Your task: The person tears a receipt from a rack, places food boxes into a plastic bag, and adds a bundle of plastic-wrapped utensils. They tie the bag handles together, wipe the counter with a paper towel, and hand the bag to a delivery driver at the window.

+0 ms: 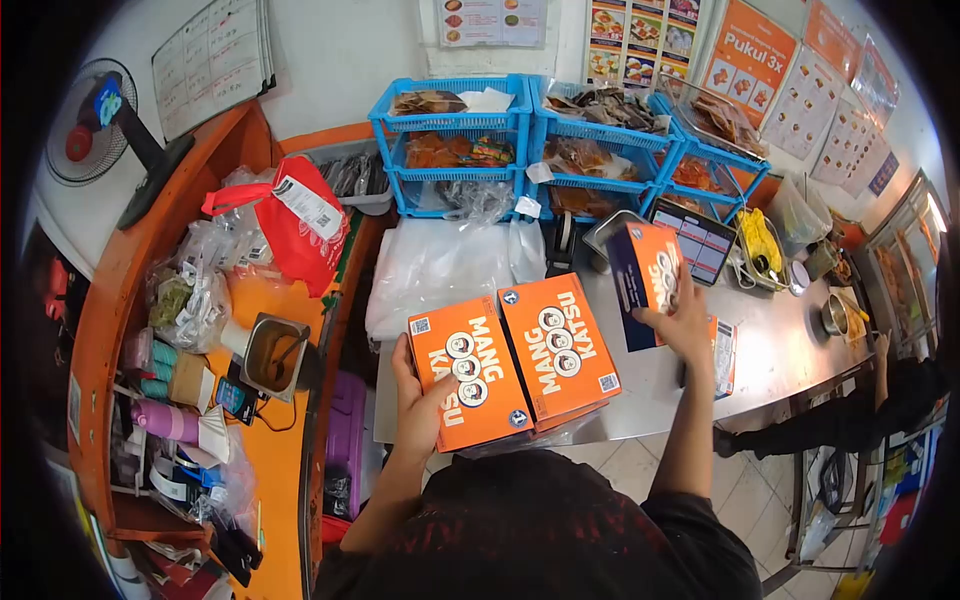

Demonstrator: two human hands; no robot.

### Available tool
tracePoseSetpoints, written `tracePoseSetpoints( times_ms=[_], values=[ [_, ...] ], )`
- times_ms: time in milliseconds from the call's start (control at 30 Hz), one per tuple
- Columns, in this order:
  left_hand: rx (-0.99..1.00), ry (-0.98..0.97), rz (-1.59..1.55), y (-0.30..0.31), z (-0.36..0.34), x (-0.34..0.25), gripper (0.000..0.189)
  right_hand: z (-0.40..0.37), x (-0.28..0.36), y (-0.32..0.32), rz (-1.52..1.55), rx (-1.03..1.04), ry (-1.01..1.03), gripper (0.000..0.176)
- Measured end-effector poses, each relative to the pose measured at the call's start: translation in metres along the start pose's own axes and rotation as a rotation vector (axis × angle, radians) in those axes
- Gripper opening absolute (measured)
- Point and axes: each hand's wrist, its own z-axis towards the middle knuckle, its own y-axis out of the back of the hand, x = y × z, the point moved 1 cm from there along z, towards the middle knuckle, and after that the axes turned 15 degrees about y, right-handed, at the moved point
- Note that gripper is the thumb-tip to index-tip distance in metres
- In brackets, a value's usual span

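Two orange food boxes printed "Mang Katsu" lie side by side in front of me: the left box (pixel 487 395) and the right-hand box (pixel 562 355). My left hand (pixel 418 408) grips the left box by its outer edge, thumb over its top face. A third box, with dark blue and orange sides (pixel 634 292), is tilted in my right hand (pixel 682 325), just right of the pair. Its far side is hidden. Behind my right wrist sits another orange box with a white label (pixel 724 358), partly covered.
Blue stacked baskets (pixel 455 122) of packed food line the back wall. Clear plastic bags (pixel 430 268), a tablet (pixel 692 240) and a steel tray (pixel 606 238) are on the metal counter (pixel 775 325). A red bag (pixel 300 228) hangs at left. Another person (pixel 850 412) stands far right.
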Motion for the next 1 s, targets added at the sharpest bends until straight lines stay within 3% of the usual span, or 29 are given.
tracePoseSetpoints(
  times_ms=[67,100,167,267,300,367,433,500,533,567,600,633,700,733,767,833,900,933,1000],
  values=[
    [-0.020,0.044,-0.051,-0.002,-0.003,-0.008,0.070,0.002,0.065,0.035,0.054,0.058,0.266,0.105],
    [-0.036,0.083,-0.112,-0.004,-0.004,-0.010,0.066,0.003,0.093,0.049,0.131,0.195,0.314,0.102],
    [-0.034,0.063,-0.049,0.008,0.003,0.005,0.061,-0.003,0.127,0.040,0.165,0.248,0.504,0.104],
    [0.039,-0.217,0.048,0.012,0.007,0.013,0.063,-0.024,0.184,0.009,0.129,0.382,0.505,0.099],
    [0.070,-0.203,0.050,0.007,0.004,0.009,0.063,-0.036,0.194,-0.009,-0.029,0.334,0.566,0.097],
    [0.094,-0.321,0.029,-0.006,-0.003,-0.003,0.067,-0.044,0.193,-0.012,0.085,0.217,0.643,0.078],
    [0.142,-0.135,-0.056,0.002,0.001,-0.006,0.070,-0.031,0.169,0.008,0.357,0.180,0.530,0.068],
    [0.158,-0.004,-0.130,0.003,0.001,-0.011,0.068,-0.009,0.108,0.020,0.347,-0.033,0.170,0.072],
    [0.186,0.028,-0.156,0.006,0.003,-0.011,0.066,0.000,0.053,0.016,0.122,-0.164,0.043,0.064],
    [0.209,0.056,-0.184,0.006,0.004,-0.010,0.063,0.001,-0.009,0.011,-0.152,-0.272,-0.020,0.070],
    [0.193,0.061,-0.202,0.002,0.004,-0.013,0.061,-0.002,-0.048,0.021,-0.351,-0.025,-0.302,0.076],
    [0.194,0.053,-0.205,0.006,0.010,-0.011,0.061,-0.006,-0.099,0.025,-0.267,0.424,-0.584,0.101],
    [0.234,0.204,-0.283,0.024,0.021,-0.003,0.062,-0.055,-0.173,0.006,-0.482,0.240,-0.986,0.136],
    [0.157,0.123,-0.214,0.005,0.012,-0.015,0.062,-0.068,-0.192,0.001,-0.510,0.278,-0.981,0.133],
    [0.154,0.162,-0.231,0.016,0.018,-0.007,0.062,-0.085,-0.210,0.003,-0.276,0.195,-0.979,0.132],
    [0.122,0.154,-0.157,0.032,0.027,0.003,0.065,-0.077,-0.188,0.012,-0.359,0.217,-0.917,0.125],
    [0.076,0.109,-0.143,0.036,0.029,0.013,0.051,-0.070,-0.167,0.018,-0.213,0.170,-0.778,0.113],
    [0.055,0.001,-0.089,0.002,0.012,-0.013,0.051,-0.068,-0.149,0.019,-0.118,0.073,-0.608,0.102],
    [0.140,0.094,-0.121,0.019,0.019,0.001,0.052,-0.051,-0.061,0.039,0.365,-0.069,-0.256,0.093]
  ],
)
